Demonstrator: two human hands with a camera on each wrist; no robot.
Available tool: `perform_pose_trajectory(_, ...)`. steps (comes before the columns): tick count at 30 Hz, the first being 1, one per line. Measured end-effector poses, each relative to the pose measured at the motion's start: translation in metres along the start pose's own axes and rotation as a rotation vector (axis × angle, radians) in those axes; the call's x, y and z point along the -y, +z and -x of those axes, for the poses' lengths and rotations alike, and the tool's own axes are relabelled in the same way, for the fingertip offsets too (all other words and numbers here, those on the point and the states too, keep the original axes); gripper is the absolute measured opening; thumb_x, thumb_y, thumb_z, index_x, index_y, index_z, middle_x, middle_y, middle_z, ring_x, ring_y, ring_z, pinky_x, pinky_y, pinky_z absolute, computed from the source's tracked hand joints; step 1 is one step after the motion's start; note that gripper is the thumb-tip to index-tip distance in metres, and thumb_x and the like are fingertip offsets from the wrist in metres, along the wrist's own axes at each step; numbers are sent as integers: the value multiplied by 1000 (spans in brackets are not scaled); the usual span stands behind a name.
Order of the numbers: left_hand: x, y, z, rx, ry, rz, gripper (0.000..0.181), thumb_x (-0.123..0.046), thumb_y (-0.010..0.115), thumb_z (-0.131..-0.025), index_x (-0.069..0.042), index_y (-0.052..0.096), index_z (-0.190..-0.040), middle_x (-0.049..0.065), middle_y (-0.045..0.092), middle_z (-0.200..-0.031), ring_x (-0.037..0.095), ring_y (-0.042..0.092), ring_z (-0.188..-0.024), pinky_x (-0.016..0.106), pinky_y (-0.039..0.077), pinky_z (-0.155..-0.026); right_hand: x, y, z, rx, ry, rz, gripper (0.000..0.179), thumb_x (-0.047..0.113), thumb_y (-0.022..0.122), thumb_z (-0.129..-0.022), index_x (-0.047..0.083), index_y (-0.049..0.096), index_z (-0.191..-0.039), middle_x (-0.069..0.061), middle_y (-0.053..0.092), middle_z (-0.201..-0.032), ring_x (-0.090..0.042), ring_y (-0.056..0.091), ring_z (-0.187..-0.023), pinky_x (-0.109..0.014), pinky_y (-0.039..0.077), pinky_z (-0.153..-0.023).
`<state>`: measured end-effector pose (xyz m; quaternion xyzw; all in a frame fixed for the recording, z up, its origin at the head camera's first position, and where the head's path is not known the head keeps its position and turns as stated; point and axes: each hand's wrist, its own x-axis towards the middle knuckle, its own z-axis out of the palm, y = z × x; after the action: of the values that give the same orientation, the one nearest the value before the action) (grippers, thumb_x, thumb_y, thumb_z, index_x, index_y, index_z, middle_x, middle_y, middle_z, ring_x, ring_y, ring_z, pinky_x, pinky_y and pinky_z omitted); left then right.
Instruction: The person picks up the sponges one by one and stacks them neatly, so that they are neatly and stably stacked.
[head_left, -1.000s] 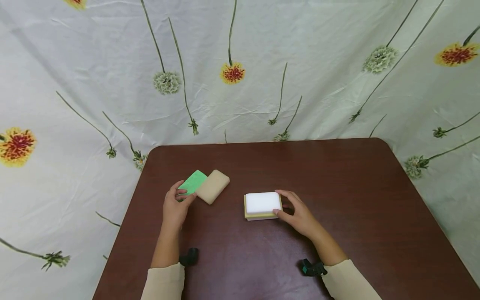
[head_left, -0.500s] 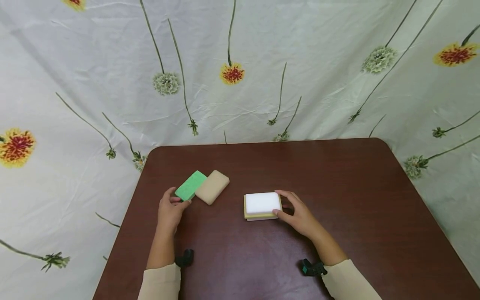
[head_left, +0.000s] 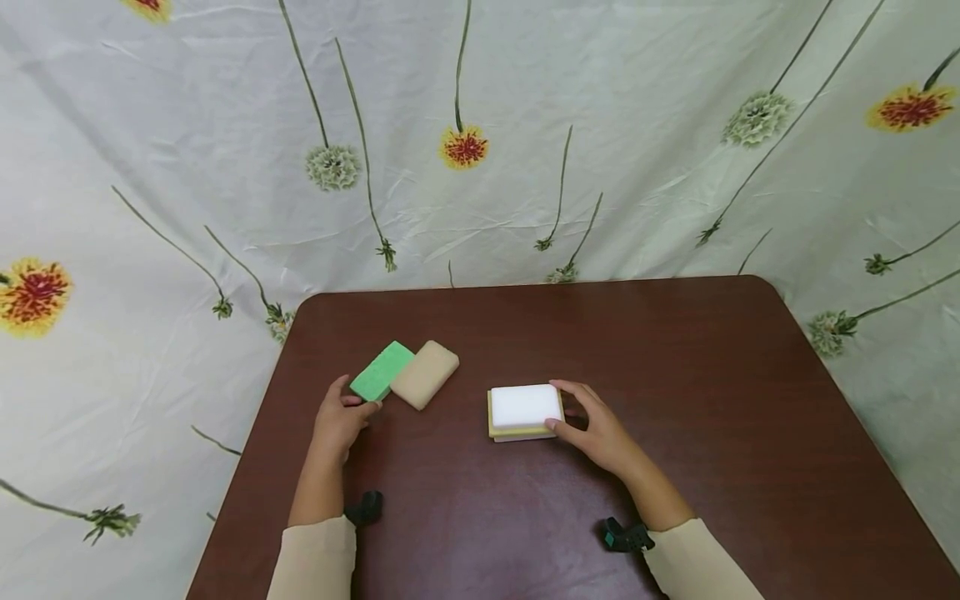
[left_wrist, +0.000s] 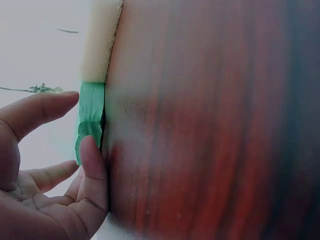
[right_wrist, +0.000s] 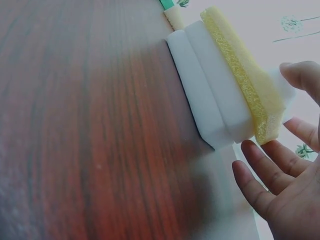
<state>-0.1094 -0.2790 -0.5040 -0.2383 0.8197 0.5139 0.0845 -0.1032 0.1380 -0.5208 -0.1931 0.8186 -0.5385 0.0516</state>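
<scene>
A green sponge [head_left: 383,372] lies at the left of the table, its right corner meeting a beige sponge [head_left: 425,375]. My left hand [head_left: 339,421] is at the green sponge's near end, thumb and fingers spread and relaxed; in the left wrist view the thumb stands apart from the green sponge [left_wrist: 91,102]. Right of centre is a stack of sponges: a white sponge [head_left: 527,406] on top, a yellow sponge [right_wrist: 240,70] beneath it, and white blocks [right_wrist: 205,90] at the bottom. My right hand [head_left: 596,425] holds the top white sponge's right end between thumb and index finger; the other fingers hang below, spread.
The brown table [head_left: 720,400] has a rounded far edge. A white cloth [head_left: 637,83] with printed flowers hangs behind it and at its sides. Black wrist straps [head_left: 626,535] sit by both beige sleeves.
My left hand has let go of the green sponge and drawn back left and toward me. The green sponge lies slightly further left. My right hand and the stack have not moved.
</scene>
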Motion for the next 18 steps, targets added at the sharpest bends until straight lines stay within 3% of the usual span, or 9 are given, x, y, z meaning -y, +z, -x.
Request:
perform_pose_trajectory(9,0,2,-5,-21,10,-30,74,-17,68,-96,-8,29,-157,21,47,-130,23,62,-95,26,57,-78,0,0,-1,-6,9,-5,60,26,75,-93,24,49,-147,-6,50,-145,-28,51,-132,-48,51,-103)
perform_pose_trajectory(18,2,1,-6,-22,-4,-35,74,-16,71,-94,-8,31,-156,21,48,-127,20,66,-92,26,59,-77,0,0,0,-4,6,-10,61,25,75,-93,22,49,-147,-8,50,-145,-29,51,-132,-48,51,-103)
